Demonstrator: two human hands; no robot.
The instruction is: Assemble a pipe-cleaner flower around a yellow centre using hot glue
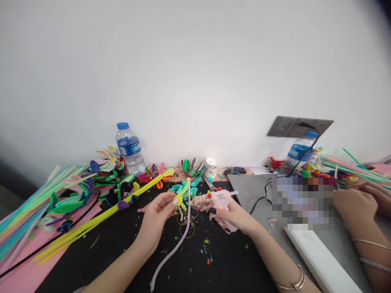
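Note:
My left hand is closed, pinching a yellow pipe-cleaner flower between thumb and fingers. A pale lilac pipe cleaner hangs beside it and curves down toward the table's near edge. My right hand is wrapped around a pink hot glue gun with a small light glowing on its side. Its crusted nozzle points left, close to the yellow flower; whether they touch I cannot tell. Behind my left hand lie teal pipe-cleaner loops.
Pipe cleaners and finished flowers crowd the left. Water bottles stand against the wall, with a lit candle between them. On the right are a grey laptop, a white box and another person's hands. Scraps litter the black mat.

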